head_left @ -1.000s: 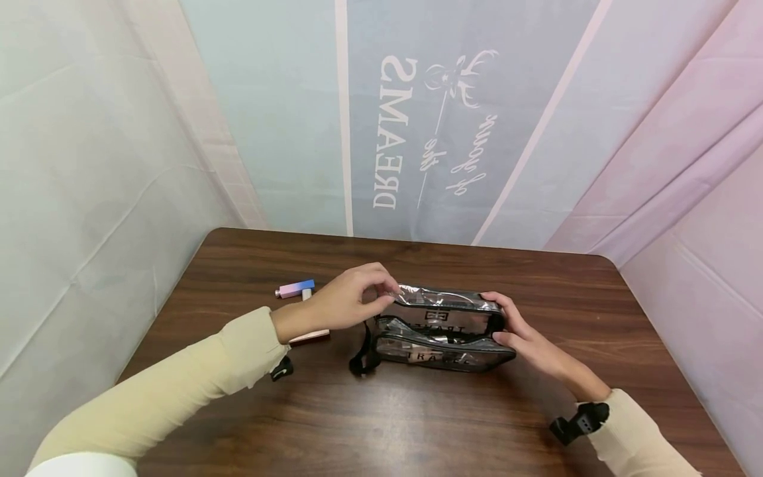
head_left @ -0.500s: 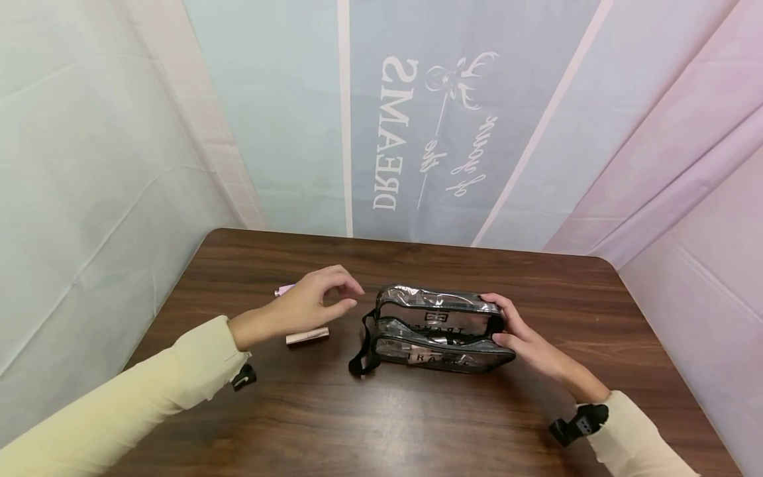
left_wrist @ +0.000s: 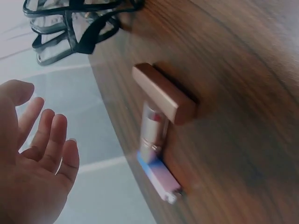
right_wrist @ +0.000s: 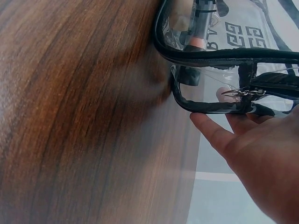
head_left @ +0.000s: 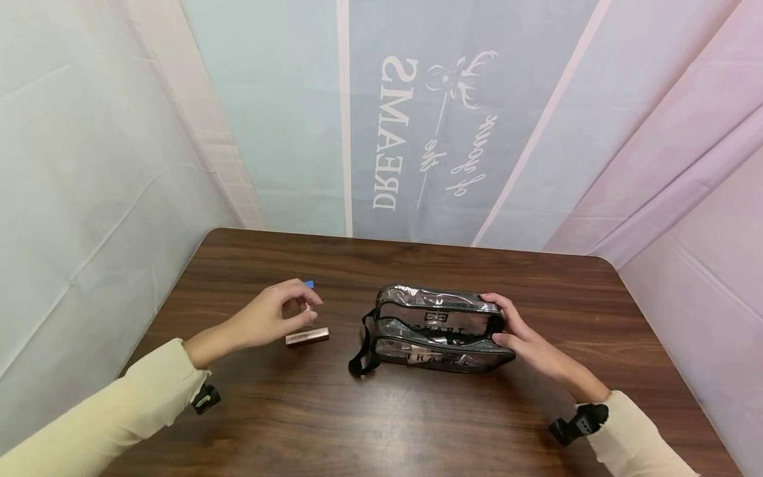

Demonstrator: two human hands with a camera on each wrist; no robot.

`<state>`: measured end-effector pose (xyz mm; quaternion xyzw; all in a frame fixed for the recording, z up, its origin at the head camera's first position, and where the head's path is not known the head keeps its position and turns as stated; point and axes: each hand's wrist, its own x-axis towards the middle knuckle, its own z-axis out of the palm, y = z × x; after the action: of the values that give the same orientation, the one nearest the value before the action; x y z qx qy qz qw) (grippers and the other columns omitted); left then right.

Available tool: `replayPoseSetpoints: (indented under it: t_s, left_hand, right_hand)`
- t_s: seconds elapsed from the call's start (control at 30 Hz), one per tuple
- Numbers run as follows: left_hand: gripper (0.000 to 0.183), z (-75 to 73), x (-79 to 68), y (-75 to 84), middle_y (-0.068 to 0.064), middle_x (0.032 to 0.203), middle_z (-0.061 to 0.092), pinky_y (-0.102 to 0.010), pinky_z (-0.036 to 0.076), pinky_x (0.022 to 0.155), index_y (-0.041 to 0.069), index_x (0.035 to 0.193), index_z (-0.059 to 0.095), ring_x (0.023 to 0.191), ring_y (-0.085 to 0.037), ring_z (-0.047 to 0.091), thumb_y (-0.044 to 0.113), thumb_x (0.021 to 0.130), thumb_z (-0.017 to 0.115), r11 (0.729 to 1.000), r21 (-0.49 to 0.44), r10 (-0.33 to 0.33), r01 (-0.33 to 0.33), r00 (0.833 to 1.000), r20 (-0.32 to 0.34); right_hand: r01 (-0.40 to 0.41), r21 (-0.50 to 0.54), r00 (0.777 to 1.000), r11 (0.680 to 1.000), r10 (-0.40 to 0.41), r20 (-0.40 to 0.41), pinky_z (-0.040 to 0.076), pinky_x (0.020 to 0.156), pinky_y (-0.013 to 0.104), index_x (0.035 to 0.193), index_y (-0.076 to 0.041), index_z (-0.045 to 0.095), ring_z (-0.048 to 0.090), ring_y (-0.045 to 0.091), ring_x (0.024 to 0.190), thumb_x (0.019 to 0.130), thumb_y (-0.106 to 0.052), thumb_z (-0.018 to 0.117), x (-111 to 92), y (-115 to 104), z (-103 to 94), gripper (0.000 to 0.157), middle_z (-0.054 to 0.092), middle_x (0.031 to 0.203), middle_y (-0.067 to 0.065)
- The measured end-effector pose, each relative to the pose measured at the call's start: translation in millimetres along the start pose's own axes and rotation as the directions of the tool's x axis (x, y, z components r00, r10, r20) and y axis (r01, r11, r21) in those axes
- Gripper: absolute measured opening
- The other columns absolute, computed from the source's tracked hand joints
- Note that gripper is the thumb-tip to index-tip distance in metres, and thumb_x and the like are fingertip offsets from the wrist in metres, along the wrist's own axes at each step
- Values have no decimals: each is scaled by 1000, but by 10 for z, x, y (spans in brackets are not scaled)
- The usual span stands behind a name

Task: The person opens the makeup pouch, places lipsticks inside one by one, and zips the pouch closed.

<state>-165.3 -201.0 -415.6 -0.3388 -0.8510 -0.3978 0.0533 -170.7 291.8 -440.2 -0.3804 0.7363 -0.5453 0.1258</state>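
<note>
My left hand (head_left: 271, 318) hovers with loosely bent fingers over small cosmetic tubes at the table's left. In the left wrist view it holds nothing. Nearest are a rose-gold rectangular tube (left_wrist: 161, 91), a clear lipstick-like tube (left_wrist: 152, 128) touching its side, and a pink-and-blue tube (left_wrist: 161, 179) at the far end. The hand partly covers the last two in the head view. My right hand (head_left: 524, 334) grips the right end of a clear, black-trimmed toiletry bag (head_left: 438, 301), thumb in front, fingers behind. The bag's top gapes, and a dark-ended tube (left_wrist: 88, 14) (right_wrist: 198, 32) shows inside.
A black strap (head_left: 359, 361) hangs from the bag's left end onto the brown wooden table (head_left: 381, 424). Beyond the table's back edge hangs a printed cloth (head_left: 286, 119), with more cloth at both sides.
My left hand has moved away from the bag's left end, leftward to above the small tubes. The right hand and the bag have stayed in place.
</note>
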Motion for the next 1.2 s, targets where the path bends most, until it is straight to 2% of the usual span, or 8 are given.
replayPoseSetpoints:
  t_s: [0.1, 0.2, 0.33, 0.43, 0.53, 0.8, 1.07, 1.2]
  left_hand:
    - [20, -26, -87, -47, 5, 95, 65, -32, 47, 65, 16, 106, 70, 84, -8, 58, 4, 91, 75, 1000, 14, -8, 8, 1000, -4]
    - [22, -52, -152, -75, 4, 95, 65, -30, 46, 66, 16, 106, 70, 84, -9, 59, 3, 89, 77, 999, 38, -30, 30, 999, -14]
    - [20, -74, -209, -112, 2, 96, 66, -29, 46, 67, 12, 105, 70, 84, -12, 60, 5, 88, 79, 996, 69, -63, 65, 998, -29]
    - [19, -71, -255, -146, 0, 96, 66, -29, 48, 69, 9, 105, 70, 85, -14, 60, 6, 88, 79, 992, 84, -91, 93, 996, -23]
    - [20, -58, -311, -182, -3, 97, 67, -32, 50, 72, 7, 106, 69, 86, -16, 61, 8, 88, 80, 987, 102, -127, 127, 992, -11]
    - [25, -33, -436, -301, -3, 101, 68, -32, 51, 75, 5, 107, 69, 87, -20, 62, 11, 87, 82, 982, 82, -171, 169, 985, 12]
    - [35, 9, -509, -407, -6, 106, 63, -31, 50, 74, 3, 114, 65, 91, -19, 58, 19, 88, 82, 980, 56, -199, 193, 968, 152]
    - [36, 46, -507, -439, -5, 106, 62, -33, 51, 76, 4, 114, 65, 91, -18, 58, 20, 88, 82, 981, 79, -190, 179, 969, 160]
  right_hand:
    - [1, -2, 1000, 1000, -1, -2, 40, 99, 17, 156, 2, 10, 47, 7, 136, 100, 16, 36, 2, -2, 2, 63, 44, 148, 4]
    - [5, -6, 1000, 1000, -5, -2, 40, 98, 17, 156, 2, 10, 46, 5, 135, 100, 16, 36, 4, -1, 0, 63, 46, 148, -4]
    - [7, -3, 1000, 1000, -7, -3, 40, 99, 17, 156, 2, 10, 47, 6, 136, 99, 16, 36, -1, 6, -2, 64, 45, 149, 1]
    - [2, 7, 1000, 1000, -2, 1, 40, 99, 17, 156, 1, 10, 46, 9, 137, 100, 16, 36, -9, 10, 3, 64, 39, 151, 3]
    - [-6, 7, 1000, 1000, 6, 2, 40, 99, 17, 156, 1, 9, 46, 10, 138, 100, 15, 36, -16, 12, 9, 64, 36, 151, -6]
    - [-19, -32, 1000, 999, 19, -21, 41, 98, 18, 156, 0, 11, 48, 12, 133, 99, 15, 38, -12, 7, 6, 65, 38, 148, -3]
    - [-8, -22, 1000, 1000, 8, -18, 40, 98, 19, 156, 1, 11, 47, 12, 134, 99, 16, 38, -4, 1, 8, 64, 36, 149, -3]
    - [-5, -33, 1000, 999, 4, -25, 40, 98, 19, 156, 2, 12, 47, 12, 133, 98, 17, 37, -5, 2, 9, 65, 37, 149, -4]
